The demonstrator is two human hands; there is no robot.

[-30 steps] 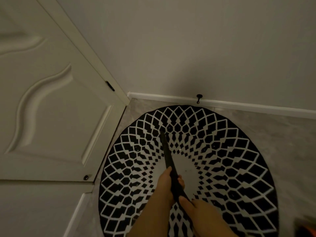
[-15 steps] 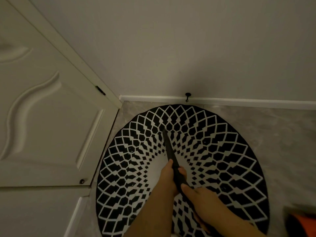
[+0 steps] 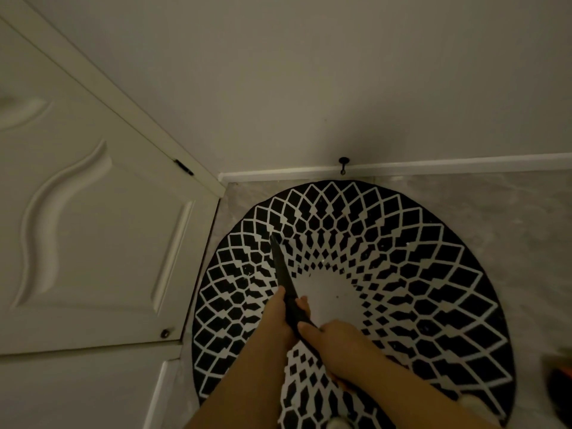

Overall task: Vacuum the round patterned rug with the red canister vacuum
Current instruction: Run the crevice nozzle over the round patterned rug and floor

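Grey marbled floor (image 3: 510, 230) meets a pale wall at a white baseboard (image 3: 433, 166) on the far side. Both my hands are wrapped around the black vacuum wand (image 3: 282, 270): my left hand (image 3: 283, 317) is further along it, fingers curled round the tube, and my right hand (image 3: 332, 342) is clamped on it just behind, nearer me. The wand is slim and dark, slanting away to the far left, its tip on the round rug (image 3: 418, 289) left of the pale centre. The rug is black with white diamond lattice rings. Its far edge lies near the baseboard and a small door stopper (image 3: 343, 164); its left edge runs just beside the white panelled door (image 3: 93, 227). Bare floor opens to the right, where a red-orange shape (image 3: 561, 374) shows at the frame edge, too blurred to identify.
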